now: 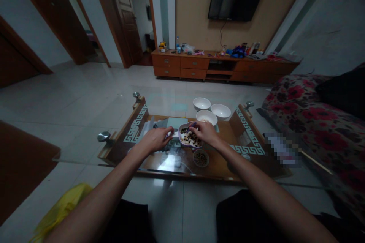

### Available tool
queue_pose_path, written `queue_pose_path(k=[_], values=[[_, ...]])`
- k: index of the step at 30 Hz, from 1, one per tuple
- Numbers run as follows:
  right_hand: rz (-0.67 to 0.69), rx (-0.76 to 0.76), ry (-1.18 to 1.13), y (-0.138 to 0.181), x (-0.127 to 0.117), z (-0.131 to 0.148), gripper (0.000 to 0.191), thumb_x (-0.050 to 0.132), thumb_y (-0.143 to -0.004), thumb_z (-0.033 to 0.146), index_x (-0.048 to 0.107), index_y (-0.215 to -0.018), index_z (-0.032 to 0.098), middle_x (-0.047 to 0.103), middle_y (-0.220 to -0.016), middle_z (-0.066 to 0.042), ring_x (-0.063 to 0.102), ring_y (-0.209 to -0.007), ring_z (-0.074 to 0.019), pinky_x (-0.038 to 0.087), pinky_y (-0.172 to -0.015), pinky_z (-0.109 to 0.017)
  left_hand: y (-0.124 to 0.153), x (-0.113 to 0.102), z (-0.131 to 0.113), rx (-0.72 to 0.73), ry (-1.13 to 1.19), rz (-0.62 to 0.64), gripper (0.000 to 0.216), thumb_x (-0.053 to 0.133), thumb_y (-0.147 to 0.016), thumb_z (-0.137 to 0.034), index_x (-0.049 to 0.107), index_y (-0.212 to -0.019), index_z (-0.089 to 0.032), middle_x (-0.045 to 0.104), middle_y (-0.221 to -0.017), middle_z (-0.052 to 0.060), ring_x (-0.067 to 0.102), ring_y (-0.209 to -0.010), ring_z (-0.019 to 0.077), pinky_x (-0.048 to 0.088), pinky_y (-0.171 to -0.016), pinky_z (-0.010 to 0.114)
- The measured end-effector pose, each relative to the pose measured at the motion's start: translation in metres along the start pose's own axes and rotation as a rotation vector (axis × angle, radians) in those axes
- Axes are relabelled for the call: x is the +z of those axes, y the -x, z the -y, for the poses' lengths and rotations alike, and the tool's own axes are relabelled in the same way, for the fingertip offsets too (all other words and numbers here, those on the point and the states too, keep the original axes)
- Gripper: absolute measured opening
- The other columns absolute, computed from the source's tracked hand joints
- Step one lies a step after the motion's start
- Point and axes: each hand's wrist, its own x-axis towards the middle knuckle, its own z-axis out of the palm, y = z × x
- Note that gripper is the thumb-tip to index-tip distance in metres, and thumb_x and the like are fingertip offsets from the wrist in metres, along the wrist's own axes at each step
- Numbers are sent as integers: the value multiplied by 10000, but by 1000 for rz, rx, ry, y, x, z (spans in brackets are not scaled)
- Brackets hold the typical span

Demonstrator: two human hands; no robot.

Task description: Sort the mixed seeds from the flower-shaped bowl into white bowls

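Observation:
On the glass table, a white container with a purple rim (190, 141) holds a mix of dark and pale pieces that look like beans. To its left, my left hand (156, 138) has its fingers closed around what looks like the container's pale handle (175, 134). My right hand (205, 132) is over the container's right side, fingers pinched together; a small purple bit shows at the fingertips, too small to name. Just in front stands a small bowl (201, 158) of mixed dark and brown pieces. Behind my right hand is a white bowl (207, 117) with something pale inside.
Two more white bowls, one at the back (202, 103) and one to the right (221, 111), stand on the glass tabletop (165, 102). A floral sofa (308, 102) lies right, a yellow bag (64, 205) at lower left. Farther back is a cluttered TV cabinet (194, 66).

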Motion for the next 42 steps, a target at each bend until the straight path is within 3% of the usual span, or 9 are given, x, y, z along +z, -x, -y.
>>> queue_pose_path(k=[13,20,23,35,38,42], values=[[-17,22,38,-2,1,0,186,654,-988,324,809,-1055,245,818,-928,-69,742,-829,-239,504,-750,-322,0,-1,-1,-19,5,20,288,489,-1087,-385,619,-1291,-228,778,-1099,127,738,-983,310,551,-827,382],[-371,164,-18,-8,-48,-25,292,616,-979,423,803,-1017,203,819,-945,-94,731,-787,-237,499,-727,-321,-1,0,0,-22,8,33,271,477,-1090,-380,620,-1265,-232,778,-1083,118,735,-967,307,545,-817,371],[-438,205,8,-6,-59,-36,297,630,-951,437,806,-998,202,826,-985,-107,756,-846,-266,519,-757,-337,-2,2,2,-21,28,28,270,487,-1085,-380,615,-1279,-242,778,-1107,113,733,-989,307,544,-835,372],[-455,201,-38,7,-64,-53,346,637,-960,493,832,-1010,212,827,-981,-109,759,-820,-270,527,-725,-341,-1,4,2,-27,22,25,290,482,-1086,-386,607,-1305,-243,775,-1149,124,734,-1017,322,543,-835,391],[-375,138,-119,11,-56,-42,307,657,-961,462,825,-1003,209,823,-945,-88,742,-771,-231,508,-682,-310,-2,3,2,-28,15,29,274,492,-1083,-377,611,-1288,-241,776,-1149,126,734,-1008,321,543,-832,394],[-159,50,-181,12,-30,-16,220,673,-968,379,819,-974,215,819,-905,-68,720,-733,-195,486,-658,-288,-2,4,3,-22,17,24,274,482,-1089,-376,613,-1287,-239,776,-1145,125,736,-990,309,541,-817,379]])
